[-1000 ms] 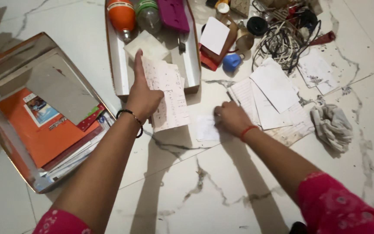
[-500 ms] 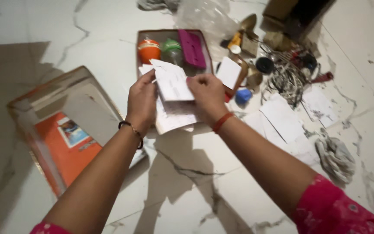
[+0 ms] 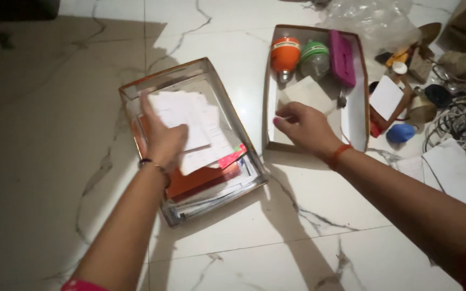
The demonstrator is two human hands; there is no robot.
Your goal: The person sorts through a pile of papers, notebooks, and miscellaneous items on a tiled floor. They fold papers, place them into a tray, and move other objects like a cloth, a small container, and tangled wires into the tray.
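Papers [image 3: 190, 126], a loose white sheaf, lie over the metal tray [image 3: 200, 67] on the left, with the left hand [image 3: 160, 137] grasping them from above, fingers curled round their near edge. To the right, the right hand [image 3: 303, 126] hangs at the near end of the open cardboard box [image 3: 360, 113], fingers loosely bent and holding nothing, just beside a folded white sheet [image 3: 306, 92]. Far in that box lie an orange bulb [image 3: 285, 53], a green bulb [image 3: 315, 56] and a purple case [image 3: 342, 56].

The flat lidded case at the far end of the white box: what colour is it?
Magenta-pink; the case lies beside two bulbs in the white box, clearest in the head view.
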